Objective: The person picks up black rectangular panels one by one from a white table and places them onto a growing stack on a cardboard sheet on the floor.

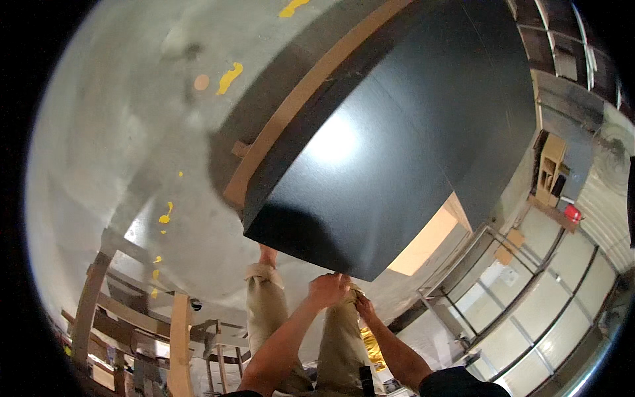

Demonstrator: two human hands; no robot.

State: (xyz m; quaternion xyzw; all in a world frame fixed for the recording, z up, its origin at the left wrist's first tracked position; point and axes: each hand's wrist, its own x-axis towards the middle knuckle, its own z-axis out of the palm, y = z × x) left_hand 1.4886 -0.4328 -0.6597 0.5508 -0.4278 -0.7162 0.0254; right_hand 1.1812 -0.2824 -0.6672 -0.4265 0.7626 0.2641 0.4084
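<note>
A large black box-like piece point(410, 152) with a smooth, shiny top fills the middle of the head view. A brown strip point(317, 79) runs along the lower part of its left side. My left hand point(329, 290) is closed at the near edge of the black piece, in front of my knees; what its fingers hold, if anything, is hidden. My right hand point(365, 308) is beside my right knee, just below the near right corner of the piece. Its fingers are mostly hidden. A pale tan rectangular panel point(426, 241) shows at the piece's right edge.
Wooden frames point(178, 344) stand at the lower left on the grey floor point(132, 119), which has yellow paint marks. To the right are a metal-framed rack with pale panels point(522, 311), a wooden box point(550, 162) and a red object point(572, 212). Shelving point(562, 40) rises at the upper right.
</note>
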